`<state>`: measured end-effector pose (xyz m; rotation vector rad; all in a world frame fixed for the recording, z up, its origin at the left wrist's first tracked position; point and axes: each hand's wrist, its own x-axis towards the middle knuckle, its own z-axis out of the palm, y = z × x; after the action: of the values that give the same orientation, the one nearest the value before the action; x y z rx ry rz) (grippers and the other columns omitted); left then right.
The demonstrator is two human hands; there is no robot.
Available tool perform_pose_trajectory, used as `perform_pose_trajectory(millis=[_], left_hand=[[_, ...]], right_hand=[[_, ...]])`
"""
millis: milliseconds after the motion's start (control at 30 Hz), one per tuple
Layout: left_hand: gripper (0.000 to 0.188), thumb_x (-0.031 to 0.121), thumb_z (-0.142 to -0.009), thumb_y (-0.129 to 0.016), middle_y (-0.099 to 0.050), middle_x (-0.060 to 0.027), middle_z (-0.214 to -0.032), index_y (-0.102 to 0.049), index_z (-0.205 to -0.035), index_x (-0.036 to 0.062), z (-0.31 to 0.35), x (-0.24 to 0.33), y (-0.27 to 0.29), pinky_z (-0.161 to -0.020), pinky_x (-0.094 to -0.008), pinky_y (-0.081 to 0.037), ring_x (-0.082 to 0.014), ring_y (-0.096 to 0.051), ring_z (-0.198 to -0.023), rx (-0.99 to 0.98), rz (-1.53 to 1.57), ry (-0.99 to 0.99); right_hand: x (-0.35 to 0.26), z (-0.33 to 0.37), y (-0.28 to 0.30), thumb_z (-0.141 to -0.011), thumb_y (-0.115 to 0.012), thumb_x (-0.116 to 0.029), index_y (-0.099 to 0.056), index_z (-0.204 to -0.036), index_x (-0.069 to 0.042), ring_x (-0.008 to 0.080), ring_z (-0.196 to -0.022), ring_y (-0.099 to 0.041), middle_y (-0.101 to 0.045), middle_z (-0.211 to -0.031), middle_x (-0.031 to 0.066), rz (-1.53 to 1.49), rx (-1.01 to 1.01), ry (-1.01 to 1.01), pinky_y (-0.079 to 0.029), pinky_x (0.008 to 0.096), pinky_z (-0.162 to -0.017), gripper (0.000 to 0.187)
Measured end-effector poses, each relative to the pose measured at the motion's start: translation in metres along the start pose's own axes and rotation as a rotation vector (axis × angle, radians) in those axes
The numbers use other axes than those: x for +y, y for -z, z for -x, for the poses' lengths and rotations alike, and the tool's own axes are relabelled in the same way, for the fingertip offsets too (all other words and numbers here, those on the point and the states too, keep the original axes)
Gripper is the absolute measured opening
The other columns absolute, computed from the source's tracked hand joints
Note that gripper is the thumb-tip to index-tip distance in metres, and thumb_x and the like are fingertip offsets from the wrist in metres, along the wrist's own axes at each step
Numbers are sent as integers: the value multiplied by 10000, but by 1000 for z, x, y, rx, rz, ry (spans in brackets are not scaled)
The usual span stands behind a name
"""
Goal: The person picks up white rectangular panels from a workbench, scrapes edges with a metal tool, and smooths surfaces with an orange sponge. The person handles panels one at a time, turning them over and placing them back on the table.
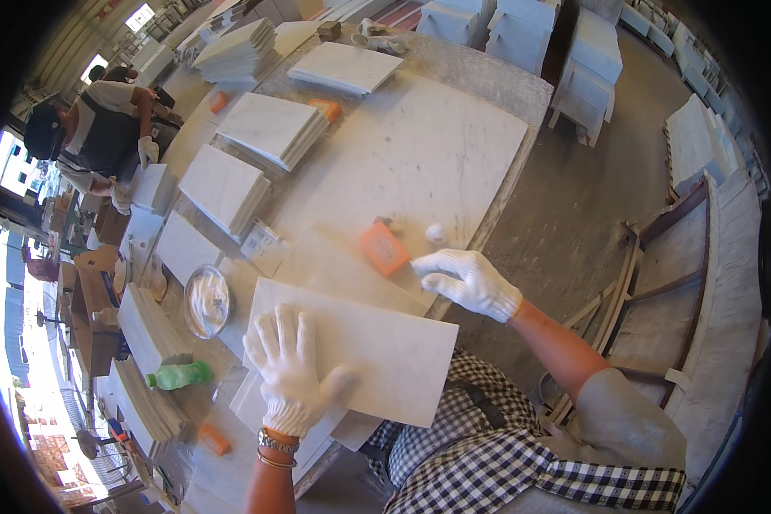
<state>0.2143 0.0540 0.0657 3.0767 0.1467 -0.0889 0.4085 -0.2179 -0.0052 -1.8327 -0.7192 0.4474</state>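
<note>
A rectangular white marble tile lies in front of me, its near right corner sticking out past the table edge. My left hand, in a white knit glove, rests flat on its left part with the fingers spread. To the right, my gloved right hand hovers just beyond the tile's far edge. Its fingers and thumb are drawn together; whatever they may pinch is too small to make out. Close to those fingertips is an orange block on the slab. A small white lump sits beyond it.
Stacks of marble tiles line the table's far left. A round metal dish holding white material and a green plastic bottle are at left. Another orange block lies nearer. A co-worker stands at the far left.
</note>
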Motion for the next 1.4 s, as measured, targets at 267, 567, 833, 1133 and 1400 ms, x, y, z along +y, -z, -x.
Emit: perform_pose_trajectory(millis=[267,567,833,1133,1400], left_hand=[[960,595,-867,-692,-243,-258,-1688,-378,-1596,54,-45,0,-9,-1243,-646,-86,-493,-152,-1564,69,-59,130],[988,634,-853,-688,-238,-223,-1700,-381,-1598,63,-47,3,-2,-1251,-629,-81,-477,-149,-1569,14,-37,171],[1013,702,-856,-622,-238,-216,-1699,-370,-1603,65,-46,-4,-7,-1254,-633,-67,-475,-137,-1571,8,-55,169],[1018,752,-871,-537,-254,-220,-1692,-374,-1597,58,-47,-6,-9,-1253,-635,-57,-483,-152,-1564,4,-78,170],[1009,745,-869,-551,-256,-230,-1688,-395,-1584,49,-46,-5,-6,-1252,-635,-62,-490,-155,-1561,4,-23,163]], right_hand=[[44,-86,-89,-864,-747,-312,-598,-1162,-92,409,-964,-653,-580,-1251,156,736,121,-10,-517,517,-846,400],[31,-60,-28,-868,-645,-242,-493,-1486,13,312,-1272,-596,-507,-1511,233,-74,-152,35,-466,418,-1073,686],[14,11,66,-830,-601,-133,-500,-1536,-22,277,-1422,-490,-498,-1561,172,-701,-452,-163,-348,370,-1200,721],[-6,-12,9,-944,-604,-358,-517,-1514,-44,299,-1210,-603,-586,-1334,178,-442,-446,-12,-466,399,-1055,656],[-3,4,15,-859,-650,-287,-527,-1499,-6,323,-1322,-547,-569,-1384,201,-517,-568,7,-375,438,-1151,710]])
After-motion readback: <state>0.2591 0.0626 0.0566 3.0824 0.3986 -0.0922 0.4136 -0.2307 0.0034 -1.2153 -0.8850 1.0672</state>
